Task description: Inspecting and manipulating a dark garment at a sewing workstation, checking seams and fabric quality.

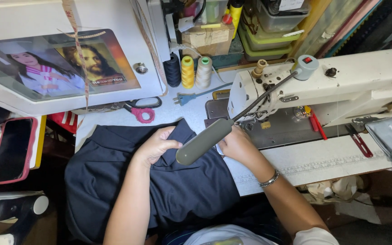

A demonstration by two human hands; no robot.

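Dark navy fabric garment (pixel 159 181) spread on white worktop (pixel 191 109) before cream sewing machine (pixel 341 81). Left hand (pixel 157 145) pinches fabric fold; right hand (pixel 237 145) grips fabric edge behind grey gooseneck lamp head (pixel 203 141).

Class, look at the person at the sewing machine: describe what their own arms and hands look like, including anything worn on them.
Both forearms are bare, with no gloves on either hand. The left hand shows no ring or watch that I can make out. The right hand has a silvery beaded bracelet around the wrist. A short white sleeve shows at the right upper arm, at the picture's bottom edge.
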